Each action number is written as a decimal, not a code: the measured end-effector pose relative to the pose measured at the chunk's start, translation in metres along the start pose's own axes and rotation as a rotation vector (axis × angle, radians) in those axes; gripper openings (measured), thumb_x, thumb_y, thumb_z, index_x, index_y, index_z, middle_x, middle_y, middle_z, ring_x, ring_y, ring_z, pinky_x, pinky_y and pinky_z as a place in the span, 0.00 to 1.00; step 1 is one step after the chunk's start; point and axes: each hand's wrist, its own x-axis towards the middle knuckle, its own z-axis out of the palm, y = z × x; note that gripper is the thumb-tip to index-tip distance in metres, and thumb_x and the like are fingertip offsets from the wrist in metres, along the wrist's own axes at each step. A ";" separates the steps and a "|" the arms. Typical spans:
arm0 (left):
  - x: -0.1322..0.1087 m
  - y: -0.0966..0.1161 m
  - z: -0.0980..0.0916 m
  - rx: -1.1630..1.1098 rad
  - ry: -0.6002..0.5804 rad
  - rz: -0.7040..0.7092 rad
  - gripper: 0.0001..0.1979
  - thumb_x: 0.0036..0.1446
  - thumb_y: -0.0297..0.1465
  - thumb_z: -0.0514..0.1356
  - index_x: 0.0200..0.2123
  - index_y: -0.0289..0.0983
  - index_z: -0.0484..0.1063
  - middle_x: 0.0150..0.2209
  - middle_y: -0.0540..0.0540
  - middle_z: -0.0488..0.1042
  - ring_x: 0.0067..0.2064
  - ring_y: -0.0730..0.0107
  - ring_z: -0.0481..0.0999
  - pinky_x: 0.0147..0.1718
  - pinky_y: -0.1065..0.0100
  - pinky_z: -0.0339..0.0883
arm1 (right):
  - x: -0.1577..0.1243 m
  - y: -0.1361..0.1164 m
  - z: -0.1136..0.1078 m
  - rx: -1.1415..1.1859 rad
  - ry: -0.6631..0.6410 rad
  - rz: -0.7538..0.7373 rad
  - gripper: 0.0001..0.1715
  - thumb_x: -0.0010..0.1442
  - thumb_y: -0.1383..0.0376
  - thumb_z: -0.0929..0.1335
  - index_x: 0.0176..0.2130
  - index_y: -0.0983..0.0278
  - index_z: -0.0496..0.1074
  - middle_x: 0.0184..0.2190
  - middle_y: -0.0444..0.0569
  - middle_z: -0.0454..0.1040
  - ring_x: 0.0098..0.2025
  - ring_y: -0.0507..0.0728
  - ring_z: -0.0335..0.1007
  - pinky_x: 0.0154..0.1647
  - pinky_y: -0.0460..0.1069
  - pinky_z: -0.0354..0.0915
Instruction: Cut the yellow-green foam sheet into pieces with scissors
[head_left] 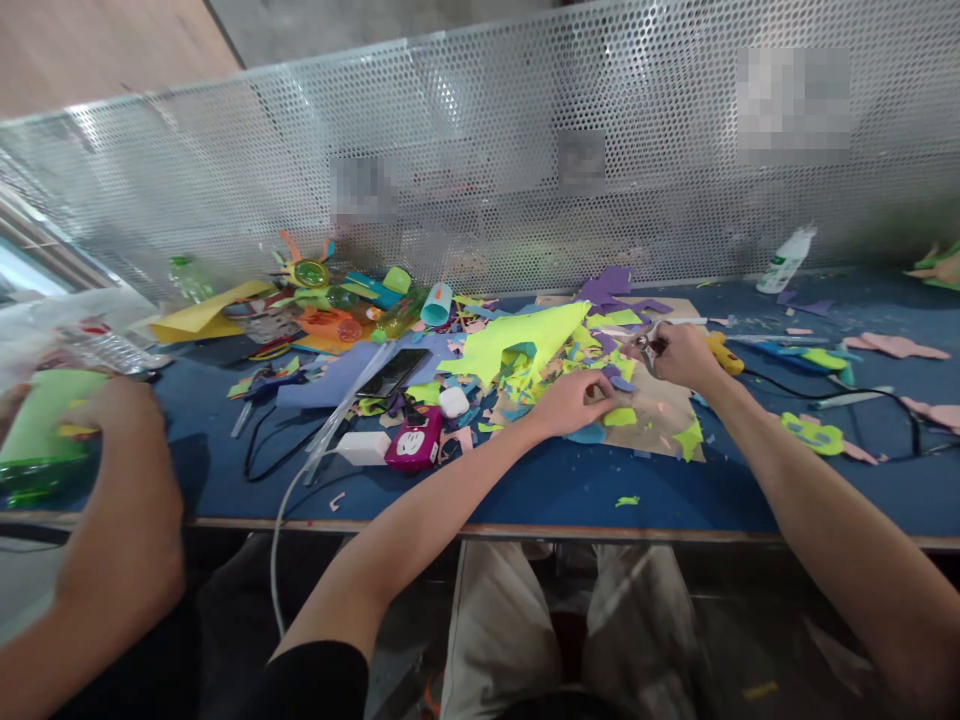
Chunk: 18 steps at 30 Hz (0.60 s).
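My left hand is low over a heap of cut paper scraps, its fingers curled together. Whether a scrap is pinched in it cannot be made out; a purple scrap lies right by the fingertips. To its right, my right hand is closed around shiny metal scissors, partly hidden by the fingers. A large bright yellow-green sheet with a cut-out lies on the heap, left of both hands. Under the scraps is a brown paper sheet.
At the left, another person's hand holds a green bottle piece. A phone, a magenta device and a white cable lie left of my hands. A yellow glue gun with a black cord and a white bottle stand right.
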 end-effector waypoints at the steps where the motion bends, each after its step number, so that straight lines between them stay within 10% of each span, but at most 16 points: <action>1: 0.000 -0.001 -0.001 -0.017 0.037 -0.020 0.11 0.65 0.40 0.60 0.42 0.39 0.76 0.43 0.43 0.79 0.42 0.63 0.77 0.42 0.64 0.71 | 0.000 0.000 0.000 -0.003 0.017 -0.005 0.25 0.51 0.55 0.70 0.19 0.57 0.50 0.13 0.43 0.56 0.19 0.52 0.49 0.24 0.51 0.49; 18: 0.002 -0.001 0.005 0.099 -0.122 0.064 0.12 0.57 0.42 0.68 0.37 0.41 0.81 0.39 0.44 0.80 0.43 0.58 0.79 0.45 0.60 0.71 | -0.001 -0.011 -0.002 0.051 0.011 0.008 0.30 0.52 0.45 0.70 0.18 0.58 0.52 0.13 0.42 0.56 0.19 0.51 0.48 0.23 0.51 0.52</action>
